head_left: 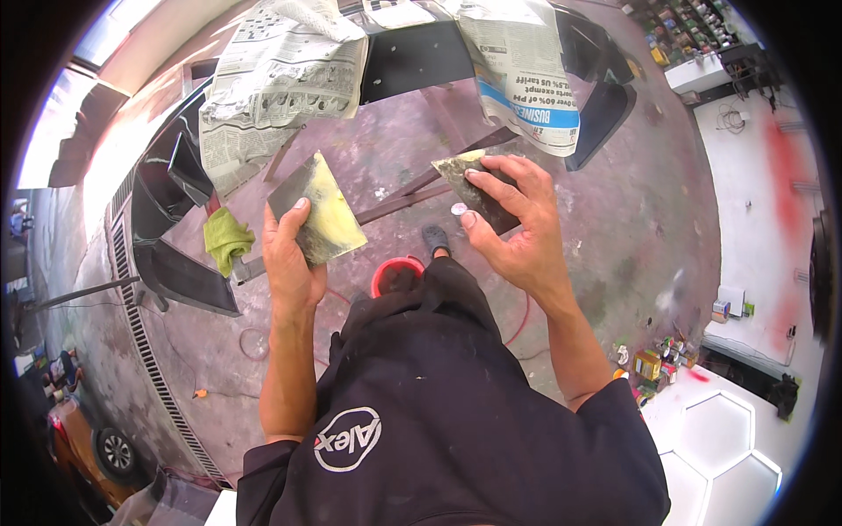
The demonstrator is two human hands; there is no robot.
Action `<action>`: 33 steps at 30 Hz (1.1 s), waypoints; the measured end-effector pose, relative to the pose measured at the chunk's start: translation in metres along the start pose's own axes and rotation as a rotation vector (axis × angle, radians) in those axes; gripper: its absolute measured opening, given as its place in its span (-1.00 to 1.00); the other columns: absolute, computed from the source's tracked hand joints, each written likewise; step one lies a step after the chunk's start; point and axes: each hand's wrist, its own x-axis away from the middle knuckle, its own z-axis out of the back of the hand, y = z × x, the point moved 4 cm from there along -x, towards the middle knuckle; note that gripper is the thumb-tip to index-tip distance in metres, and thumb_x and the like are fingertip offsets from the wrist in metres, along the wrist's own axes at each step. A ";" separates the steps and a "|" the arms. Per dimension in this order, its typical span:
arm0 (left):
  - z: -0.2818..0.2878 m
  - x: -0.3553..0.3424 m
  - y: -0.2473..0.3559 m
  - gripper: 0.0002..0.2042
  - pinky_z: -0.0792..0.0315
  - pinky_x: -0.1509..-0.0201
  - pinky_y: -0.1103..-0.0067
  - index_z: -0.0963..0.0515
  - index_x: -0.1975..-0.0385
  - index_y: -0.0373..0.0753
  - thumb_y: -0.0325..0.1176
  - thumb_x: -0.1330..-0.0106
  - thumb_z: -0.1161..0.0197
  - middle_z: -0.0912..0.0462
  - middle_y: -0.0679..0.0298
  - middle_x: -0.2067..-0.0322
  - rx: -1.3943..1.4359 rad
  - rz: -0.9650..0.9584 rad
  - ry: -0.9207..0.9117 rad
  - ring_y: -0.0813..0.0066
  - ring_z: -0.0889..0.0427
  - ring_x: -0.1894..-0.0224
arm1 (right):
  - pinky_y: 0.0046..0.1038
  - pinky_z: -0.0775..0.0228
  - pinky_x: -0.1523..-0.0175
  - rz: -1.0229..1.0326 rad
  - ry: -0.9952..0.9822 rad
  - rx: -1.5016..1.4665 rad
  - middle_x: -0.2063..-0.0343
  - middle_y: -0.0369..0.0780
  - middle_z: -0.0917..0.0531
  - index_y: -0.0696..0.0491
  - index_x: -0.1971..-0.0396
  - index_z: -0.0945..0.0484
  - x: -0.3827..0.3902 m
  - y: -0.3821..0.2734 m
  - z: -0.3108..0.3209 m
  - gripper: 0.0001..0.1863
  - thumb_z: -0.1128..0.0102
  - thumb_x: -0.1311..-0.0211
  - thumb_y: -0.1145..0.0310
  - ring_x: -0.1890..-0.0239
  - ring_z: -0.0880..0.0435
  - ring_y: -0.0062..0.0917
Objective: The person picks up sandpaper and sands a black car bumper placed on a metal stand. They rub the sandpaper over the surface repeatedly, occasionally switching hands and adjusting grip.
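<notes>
My left hand (291, 247) grips a dark square plate (296, 195) from its left side, thumb on its face; pale yellow paste (338, 215) covers much of that face. My right hand (513, 223) holds a second dark square plate (491, 206) by finger and thumb, tilted, with yellowish paste on its upper left corner. A small pale round piece (459, 209) shows at the plate's edge near my right thumb; I cannot tell what it is. The two plates are apart. A red bucket (382, 280) is on the floor below them, near my shoe (435, 237).
A black car bumper (408, 57) with newspaper (272, 66) on it is raised ahead, with a green cloth (226, 237) at its left. Dark bars (395, 202) cross beneath. Hoses lie on the stained floor. A white hexagon-patterned surface (719, 430) and small containers (649, 368) are at right.
</notes>
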 end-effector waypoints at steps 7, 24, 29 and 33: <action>0.025 0.002 0.005 -0.61 -0.66 -0.22 0.40 -0.48 -0.30 -0.31 -0.48 -0.51 -0.18 -0.72 0.22 -0.06 -0.013 -0.005 0.040 0.37 -0.76 -0.06 | -0.11 -0.32 -0.41 -0.057 0.042 -0.034 -0.13 -0.20 -0.73 0.03 -0.01 -0.81 0.011 -0.006 -0.010 -0.54 -0.53 -0.09 0.20 -0.29 -0.54 -0.20; 0.028 0.022 0.002 -0.57 -0.64 -0.19 0.38 -0.43 -0.36 -0.31 -0.50 -0.51 -0.18 -0.69 0.19 -0.06 -0.210 0.027 -0.017 0.35 -0.75 -0.06 | -0.23 -0.32 -0.46 -0.368 0.084 -0.323 -0.21 -0.19 -0.69 0.07 -0.14 -0.75 0.080 0.042 -0.068 -0.55 -0.48 -0.32 0.19 -0.33 -0.50 -0.28; 0.042 0.028 -0.007 -0.61 -0.66 -0.20 0.38 -0.46 -0.32 -0.30 -0.48 -0.52 -0.17 -0.71 0.21 -0.06 -0.198 0.055 -0.042 0.35 -0.76 -0.07 | -0.24 -0.32 -0.46 -0.409 0.090 -0.357 -0.21 -0.20 -0.69 0.07 -0.14 -0.75 0.094 0.035 -0.074 -0.56 -0.47 -0.33 0.19 -0.31 -0.52 -0.28; 0.049 0.032 -0.013 -0.61 -0.66 -0.22 0.38 -0.48 -0.31 -0.31 -0.48 -0.52 -0.17 -0.71 0.20 -0.08 -0.184 0.068 -0.061 0.34 -0.76 -0.08 | -0.22 -0.33 -0.44 -0.419 0.115 -0.341 -0.18 -0.19 -0.71 0.07 -0.11 -0.76 0.103 0.028 -0.075 -0.56 -0.48 -0.30 0.19 -0.28 -0.55 -0.26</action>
